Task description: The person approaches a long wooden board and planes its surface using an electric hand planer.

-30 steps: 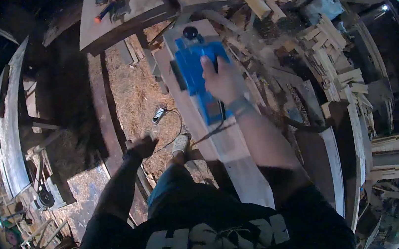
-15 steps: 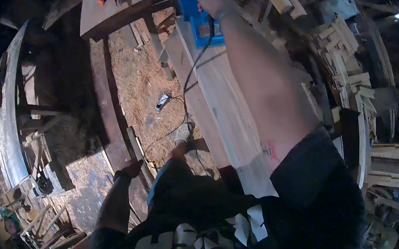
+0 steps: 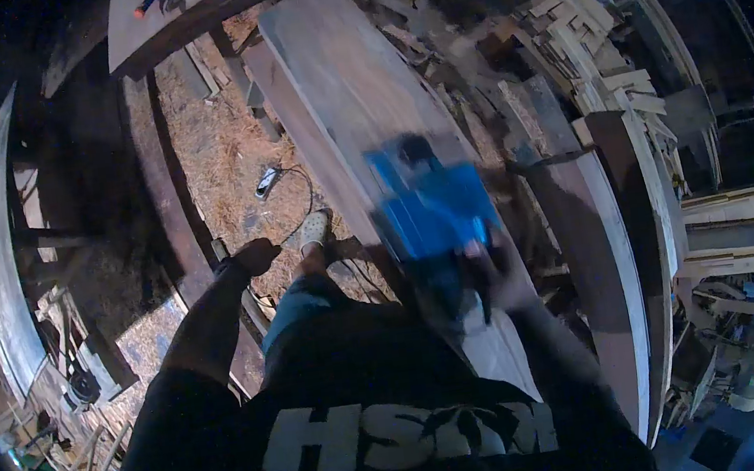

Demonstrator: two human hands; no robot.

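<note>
A blue electric planer [image 3: 432,202] rests on a long pale wooden plank [image 3: 350,88] that runs away from me up the frame. My right hand [image 3: 491,270] grips the planer's rear handle, close to my body; both are blurred by motion. My left hand [image 3: 254,255] hangs out to the left over the floor, fingers curled, with nothing seen in it. My foot in a light shoe [image 3: 312,229] stands on the shavings beside the plank.
Wood shavings [image 3: 225,150] cover the floor left of the plank, with a small plug or socket [image 3: 268,181] and cord. Stacked offcuts [image 3: 593,39] pile at right. A workbench with tools [image 3: 179,5] stands at the top. Dark boards [image 3: 600,246] lean at right.
The planer, at arm's length near the plank's far end half a second ago, has been pulled back along the plank toward my body. My left arm stays out to the left.
</note>
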